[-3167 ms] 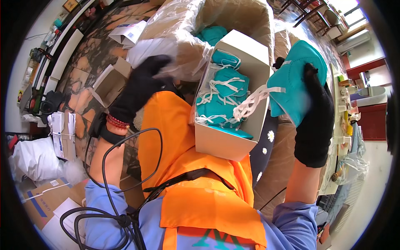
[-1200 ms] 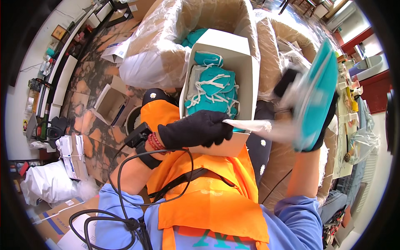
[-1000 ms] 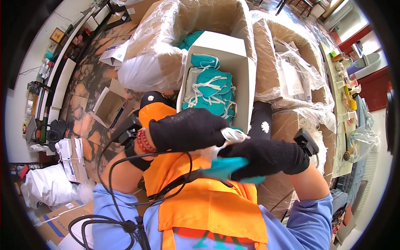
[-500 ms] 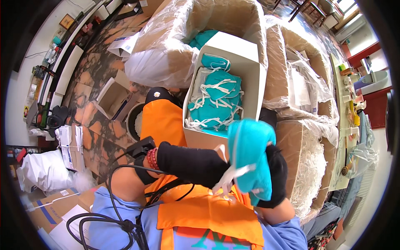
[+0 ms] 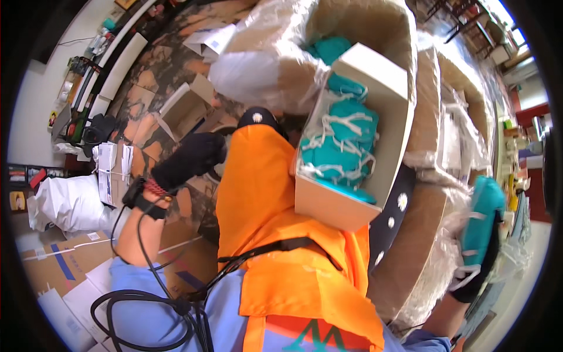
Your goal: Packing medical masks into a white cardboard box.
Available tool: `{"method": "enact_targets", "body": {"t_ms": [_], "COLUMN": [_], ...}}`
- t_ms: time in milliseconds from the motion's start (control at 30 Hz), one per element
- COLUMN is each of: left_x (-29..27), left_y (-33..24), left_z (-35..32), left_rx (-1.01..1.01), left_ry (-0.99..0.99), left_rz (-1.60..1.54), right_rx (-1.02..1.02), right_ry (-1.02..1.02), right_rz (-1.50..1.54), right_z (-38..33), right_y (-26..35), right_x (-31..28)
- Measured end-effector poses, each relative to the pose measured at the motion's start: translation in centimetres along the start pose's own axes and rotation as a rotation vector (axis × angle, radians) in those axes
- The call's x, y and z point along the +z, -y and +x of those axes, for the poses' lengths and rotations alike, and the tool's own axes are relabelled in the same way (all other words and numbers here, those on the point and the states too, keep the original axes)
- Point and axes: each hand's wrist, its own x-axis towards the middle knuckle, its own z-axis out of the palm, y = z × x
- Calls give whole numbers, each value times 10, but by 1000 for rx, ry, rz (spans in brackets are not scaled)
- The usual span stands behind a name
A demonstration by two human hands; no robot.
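Head view. We see the right hand (image 5: 478,276), in a black glove, closed around a teal mask (image 5: 482,220) with white straps, held out at the far right above a plastic-lined carton (image 5: 428,234). The left hand (image 5: 190,159), also gloved, hangs loosely curled and holds nothing, well apart at the left over the floor. A white box (image 5: 352,141) of teal masks rests on our orange apron (image 5: 264,199).

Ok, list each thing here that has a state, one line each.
White box: open, nearly full of teal masks with white ties.
Right hand: gloved, shut on a teal mask, held out to the side.
Left hand: gloved, loosely curled, holding nothing.
Big carton: open, lined with clear plastic.
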Motion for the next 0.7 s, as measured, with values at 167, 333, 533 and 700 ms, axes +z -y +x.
{"method": "enact_targets", "body": {"t_ms": [167,333,533,700], "left_x": [88,165,154,56], "left_y": [49,97,62,13], "left_z": [-6,-13,2,59], "left_rx": [-689,-462,-582,-587], "left_ry": [-195,-72,-436,-553], "left_rz": [-725,175,-93,-136], "right_rx": [-26,-157,-80,190], "right_ry": [285,198,268,234], "right_rz": [-29,-139,-61,426], "right_z": [15,40,49,57], "right_y": [18,25,31,-9], "right_x": [116,153,174,183]}}
